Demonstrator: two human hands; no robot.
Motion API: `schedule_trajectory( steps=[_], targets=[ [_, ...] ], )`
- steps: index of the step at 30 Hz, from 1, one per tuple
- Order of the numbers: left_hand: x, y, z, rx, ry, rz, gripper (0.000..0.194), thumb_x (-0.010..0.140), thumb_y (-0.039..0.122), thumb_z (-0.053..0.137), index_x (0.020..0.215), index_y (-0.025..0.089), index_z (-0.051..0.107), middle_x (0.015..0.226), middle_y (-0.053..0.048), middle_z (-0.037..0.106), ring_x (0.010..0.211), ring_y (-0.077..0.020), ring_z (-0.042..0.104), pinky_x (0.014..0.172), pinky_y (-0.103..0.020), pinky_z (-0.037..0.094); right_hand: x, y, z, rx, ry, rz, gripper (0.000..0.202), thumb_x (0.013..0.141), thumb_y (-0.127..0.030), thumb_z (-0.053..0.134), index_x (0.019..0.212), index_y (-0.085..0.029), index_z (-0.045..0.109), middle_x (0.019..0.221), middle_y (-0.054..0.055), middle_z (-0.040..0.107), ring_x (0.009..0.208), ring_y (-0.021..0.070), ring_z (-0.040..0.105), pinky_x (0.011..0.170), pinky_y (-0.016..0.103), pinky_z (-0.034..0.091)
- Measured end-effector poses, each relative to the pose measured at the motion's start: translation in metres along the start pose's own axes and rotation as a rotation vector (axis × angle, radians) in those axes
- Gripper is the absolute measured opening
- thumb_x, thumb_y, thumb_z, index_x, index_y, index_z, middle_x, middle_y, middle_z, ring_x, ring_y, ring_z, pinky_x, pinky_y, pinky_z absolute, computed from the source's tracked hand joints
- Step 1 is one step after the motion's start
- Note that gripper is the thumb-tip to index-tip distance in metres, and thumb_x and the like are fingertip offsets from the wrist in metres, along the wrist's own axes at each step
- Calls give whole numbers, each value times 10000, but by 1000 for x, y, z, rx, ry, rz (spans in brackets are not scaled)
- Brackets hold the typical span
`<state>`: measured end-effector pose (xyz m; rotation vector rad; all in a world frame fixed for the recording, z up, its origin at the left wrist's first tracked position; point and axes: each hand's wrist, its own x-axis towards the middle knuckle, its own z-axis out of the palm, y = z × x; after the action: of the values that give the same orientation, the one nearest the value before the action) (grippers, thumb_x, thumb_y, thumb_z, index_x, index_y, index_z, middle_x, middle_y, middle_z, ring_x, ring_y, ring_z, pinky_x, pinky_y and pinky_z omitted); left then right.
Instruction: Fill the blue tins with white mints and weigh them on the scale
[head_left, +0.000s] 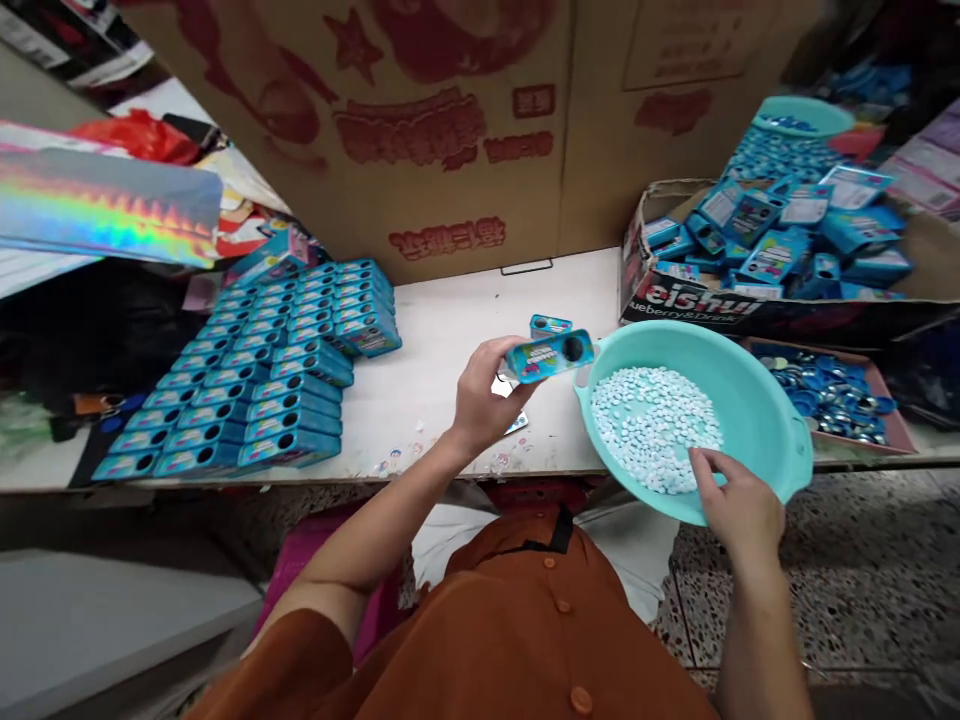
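My left hand (487, 395) grips a small blue box (538, 362) with a dark round hole in its end, held tilted above the table beside the basin. Another blue box (550, 325) stands just behind it. Over the near side of a turquoise plastic basin (757, 400) is my right hand (739, 500), thumb and forefinger pinched together at the edge of the small white candies (652, 420). Whatever lies between those fingertips is too small to make out. A printed card or sheet (517, 424) lies partly hidden beneath my left hand.
Rows of blue boxes (292, 395) stand at left. A large cardboard carton (465, 200) rises behind the table. At right, an open carton (705, 305) holds many blue boxes, and a pink tray (900, 430) holds blue and silver round caps. Small stickers (502, 460) lie near the front edge.
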<state>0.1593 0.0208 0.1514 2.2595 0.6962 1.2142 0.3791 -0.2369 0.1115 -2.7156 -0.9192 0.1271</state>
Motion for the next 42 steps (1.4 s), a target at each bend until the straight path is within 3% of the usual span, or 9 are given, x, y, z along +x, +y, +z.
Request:
schedule_trajectory(
  steps=[3,5,10,19,22,29,32,37,42],
  targets=[
    [20,17,16,10,-265,200,305,842,217,643,1139,210,576,1106,-65,667,1050,-206,606,932,-381,481,0,2,2,29,35,-46,370,924,-465,452,982,-233,734,986,73,732,792,215,631,609,286,326],
    [25,19,29,26,-365,242,290,850,184,619,1137,214,588,1107,-66,672,1061,-210,604,938,-398,481,0,3,3,51,50,-74,366,930,-454,453,975,-224,734,989,71,735,818,215,641,618,283,334],
    [29,14,47,29,-378,301,322,847,151,604,1161,220,592,1117,-69,668,1066,-214,601,953,-414,475,-1,3,3,92,73,-105,338,936,-426,469,954,-218,734,997,60,737,859,212,657,647,274,357],
    [25,9,51,55,-398,274,351,834,122,595,1169,225,599,1147,-70,658,1091,-221,588,970,-421,460,0,3,3,94,63,-104,333,939,-434,470,969,-224,726,1003,43,735,861,215,662,658,278,370],
    [25,8,48,-25,-361,166,314,820,178,645,1129,226,616,1131,-63,670,1093,-226,592,980,-417,455,0,3,2,92,58,-103,345,943,-441,457,961,-228,728,995,46,735,847,207,660,635,272,366],
    [-8,-24,34,-578,-82,-556,453,676,356,785,1033,186,563,1015,-54,683,948,-207,649,846,-348,525,-1,2,1,48,47,-64,367,937,-460,445,974,-237,733,982,69,734,826,220,650,611,281,353],
    [-35,-42,16,-606,70,-750,499,619,354,816,998,183,539,987,-47,683,929,-201,654,846,-353,529,0,2,0,25,17,-39,386,929,-480,436,982,-243,736,955,78,730,798,227,638,595,289,345],
    [-74,-69,-11,-473,159,-792,501,606,363,817,964,191,512,944,-18,657,893,-171,644,845,-321,520,1,1,-3,-26,-22,20,427,912,-529,418,997,-254,734,889,94,715,738,241,608,571,305,324],
    [-93,-93,-11,-400,157,-786,470,640,380,788,960,195,498,925,-8,631,887,-158,629,831,-299,517,3,2,-4,-69,-35,26,477,907,-561,391,1001,-245,735,836,118,701,644,229,563,537,312,306]
  ],
)
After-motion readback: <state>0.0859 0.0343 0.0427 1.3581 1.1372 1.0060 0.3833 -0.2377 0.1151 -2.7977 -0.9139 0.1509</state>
